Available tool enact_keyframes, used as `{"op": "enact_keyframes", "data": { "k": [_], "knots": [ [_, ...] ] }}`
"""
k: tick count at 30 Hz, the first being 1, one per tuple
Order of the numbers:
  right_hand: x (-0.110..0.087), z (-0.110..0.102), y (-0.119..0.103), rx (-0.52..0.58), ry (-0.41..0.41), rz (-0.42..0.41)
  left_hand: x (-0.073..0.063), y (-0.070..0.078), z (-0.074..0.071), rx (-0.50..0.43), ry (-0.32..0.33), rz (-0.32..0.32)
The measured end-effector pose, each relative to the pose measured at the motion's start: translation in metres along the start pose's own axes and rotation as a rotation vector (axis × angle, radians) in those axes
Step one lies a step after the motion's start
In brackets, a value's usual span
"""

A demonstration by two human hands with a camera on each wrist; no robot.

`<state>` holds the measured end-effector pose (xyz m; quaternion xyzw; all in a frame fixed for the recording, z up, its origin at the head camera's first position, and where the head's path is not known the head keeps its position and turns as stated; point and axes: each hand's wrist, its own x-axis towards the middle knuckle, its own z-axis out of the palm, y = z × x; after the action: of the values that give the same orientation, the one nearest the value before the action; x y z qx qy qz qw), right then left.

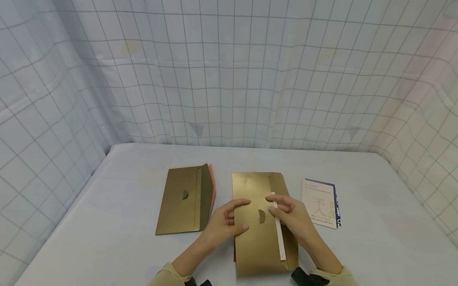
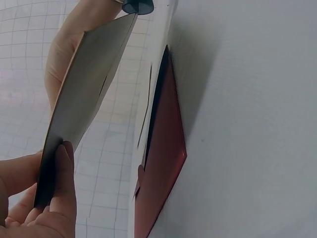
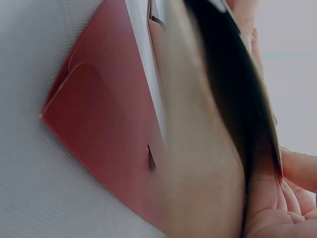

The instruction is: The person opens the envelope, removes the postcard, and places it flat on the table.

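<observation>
A gold envelope (image 1: 251, 244) with a half-moon cutout is raised above the table between both hands, its flap folded open to the right. A narrow pale strip (image 1: 280, 237) shows along its mouth; whether it is a card's edge cannot be told. My left hand (image 1: 221, 222) grips the envelope's left edge, thumb in front and fingers bent. At the mouth, my right hand (image 1: 293, 216) pinches the edge beside the strip. The right wrist view shows the envelope's dark inside. Below it, a red envelope (image 2: 163, 163) lies on the table, mostly hidden in the head view.
Another gold envelope (image 1: 177, 201) lies to the left, with an orange-red edge (image 1: 212, 177) showing from under it. On the right, a pale card with gold writing (image 1: 317, 198) overlaps a dark blue patterned one (image 1: 337, 210). White gridded curtains (image 1: 234, 72) surround the white table (image 1: 119, 224).
</observation>
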<state>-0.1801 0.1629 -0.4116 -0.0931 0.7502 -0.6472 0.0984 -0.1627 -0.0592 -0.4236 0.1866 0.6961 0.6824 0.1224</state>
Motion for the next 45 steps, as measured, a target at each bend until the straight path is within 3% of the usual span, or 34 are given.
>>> {"op": "enact_keyframes", "data": {
  "k": [3, 9, 13, 25, 36, 45],
  "knots": [
    [0.000, -0.001, 0.000, -0.005, 0.009, 0.007, 0.001, 0.001, -0.001, 0.000, -0.001, -0.005],
    [-0.003, -0.006, -0.005, -0.032, 0.082, 0.030, 0.001, 0.003, -0.007, 0.018, 0.068, -0.049],
    [-0.004, -0.008, -0.008, -0.044, 0.082, 0.031, 0.001, 0.004, -0.009, 0.016, 0.083, -0.058],
    [-0.003, -0.006, -0.007, -0.045, 0.093, 0.043, 0.002, 0.004, -0.010, 0.022, 0.086, -0.048],
    [-0.003, -0.005, -0.006, -0.079, 0.118, 0.046, -0.001, 0.004, -0.012, 0.009, 0.045, -0.027],
    [-0.002, -0.005, -0.003, -0.083, 0.124, 0.014, -0.001, 0.005, -0.012, 0.017, 0.040, -0.006]
  ]
}}
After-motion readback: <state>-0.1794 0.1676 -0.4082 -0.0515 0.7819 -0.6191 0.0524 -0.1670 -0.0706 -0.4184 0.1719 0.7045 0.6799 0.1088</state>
